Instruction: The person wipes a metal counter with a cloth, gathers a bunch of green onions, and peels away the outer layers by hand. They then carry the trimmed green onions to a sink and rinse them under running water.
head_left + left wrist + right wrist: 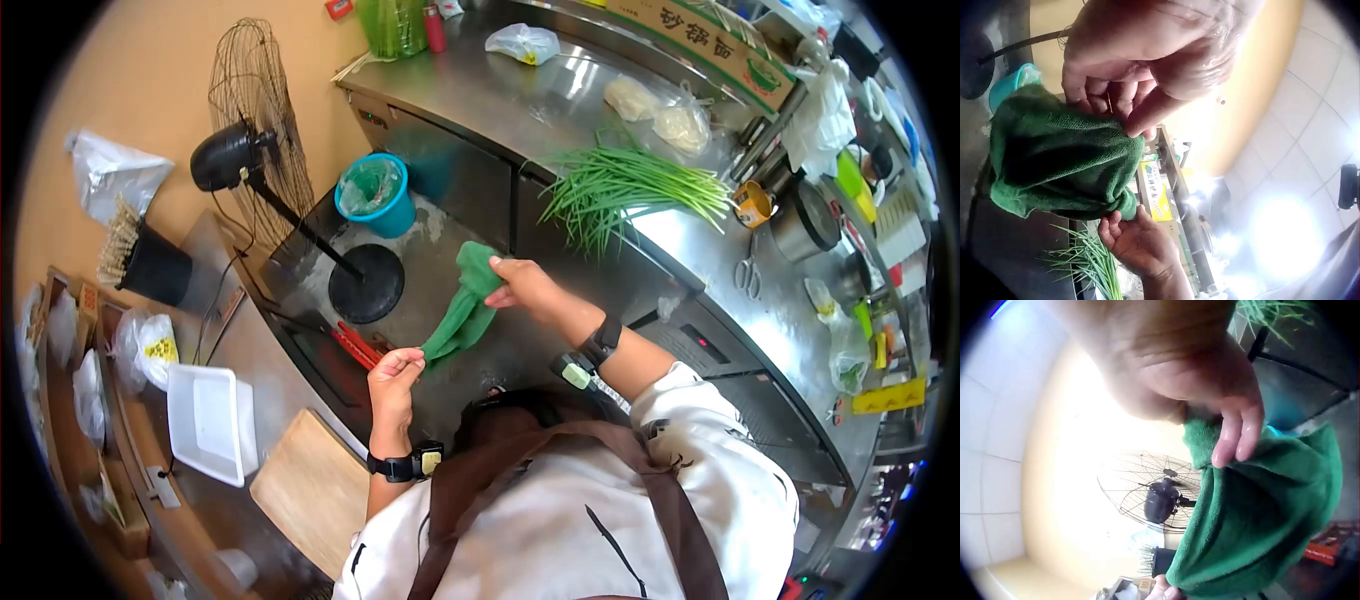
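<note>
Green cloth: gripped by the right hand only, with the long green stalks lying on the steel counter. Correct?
Not quite: the left hand grips the green cloth too, at its other end, as the head view shows. The right hand does grip it, and the long green stalks do lie on the steel counter.

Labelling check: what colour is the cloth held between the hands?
The cloth is green, with no printed pattern visible; right wrist view shows it best.

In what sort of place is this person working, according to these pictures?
Probably a commercial kitchen: a long metal counter bears a large bunch of long green vegetables, and a wooden board lies on the opposite side.
</note>
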The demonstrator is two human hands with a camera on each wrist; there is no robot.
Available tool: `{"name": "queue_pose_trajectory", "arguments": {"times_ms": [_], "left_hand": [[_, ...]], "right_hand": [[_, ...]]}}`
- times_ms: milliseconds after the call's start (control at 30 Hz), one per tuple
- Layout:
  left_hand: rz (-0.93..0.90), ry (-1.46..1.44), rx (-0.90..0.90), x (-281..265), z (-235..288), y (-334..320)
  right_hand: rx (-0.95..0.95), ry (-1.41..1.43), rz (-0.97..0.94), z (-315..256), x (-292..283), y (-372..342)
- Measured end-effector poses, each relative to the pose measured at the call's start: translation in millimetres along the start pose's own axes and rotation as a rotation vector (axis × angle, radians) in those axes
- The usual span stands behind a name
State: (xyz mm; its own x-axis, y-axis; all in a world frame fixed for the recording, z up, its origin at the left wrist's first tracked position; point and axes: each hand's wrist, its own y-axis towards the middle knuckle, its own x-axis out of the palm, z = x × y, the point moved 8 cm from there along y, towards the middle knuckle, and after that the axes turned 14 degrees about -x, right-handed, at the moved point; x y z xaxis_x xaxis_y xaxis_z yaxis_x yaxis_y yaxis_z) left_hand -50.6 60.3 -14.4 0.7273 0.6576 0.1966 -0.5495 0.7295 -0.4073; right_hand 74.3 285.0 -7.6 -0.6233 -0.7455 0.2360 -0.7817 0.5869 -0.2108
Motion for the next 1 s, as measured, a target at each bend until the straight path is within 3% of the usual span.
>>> {"name": "queue_pose_trajectory", "arguments": {"times_ms": [67, 100, 167, 367, 567, 633, 667, 767, 800, 833, 900, 967, 1000], "left_hand": [[-0.01, -0.131, -0.021, 15, -19, 14], [0.028, -0.008, -0.022, -44, 44, 39], [0.007, -0.181, -0.052, -21, 50, 70], [-0.048, -0.054, -0.003, 22, 94, 161], [-0.162, 0.057, 0.171, 108, 191, 251], [-0.331, 0.179, 0.462, 157, 236, 273], [-0.335, 0.245, 0.472, 175, 246, 293], [-0.3, 0.405, 0.464, 223, 248, 357], [-0.326, 0.404, 0.409, 234, 237, 375], [-0.352, 0.4, 0.358, 244, 226, 393], [-0.357, 0.356, 0.2, 249, 188, 425], [-0.316, 0.349, 0.061, 241, 146, 444], [-0.294, 0.352, -0.018, 233, 129, 447]], "right_hand": [[-0.035, -0.088, 0.1, -11, -26, -8], [-0.051, 0.039, 0.089, -11, 30, 46], [-0.081, -0.042, 0.131, -29, -1, 61], [-0.128, 0.0, 0.246, -66, -58, 113], [-0.385, 0.092, 0.366, -146, -139, 179], [-0.509, 0.083, 0.465, -175, -183, 197], [-0.578, 0.154, 0.531, -186, -206, 206], [-0.633, -0.166, 0.79, -189, -291, 236], [-0.525, -0.337, 0.799, -202, -287, 230], [-0.51, -0.333, 0.796, -180, -306, 247], [-0.275, -1.052, 0.686, -127, -343, 295], [-0.168, -0.969, 0.608, -119, -337, 315], [-0.087, -1.16, 0.605, -109, -339, 327]]}}
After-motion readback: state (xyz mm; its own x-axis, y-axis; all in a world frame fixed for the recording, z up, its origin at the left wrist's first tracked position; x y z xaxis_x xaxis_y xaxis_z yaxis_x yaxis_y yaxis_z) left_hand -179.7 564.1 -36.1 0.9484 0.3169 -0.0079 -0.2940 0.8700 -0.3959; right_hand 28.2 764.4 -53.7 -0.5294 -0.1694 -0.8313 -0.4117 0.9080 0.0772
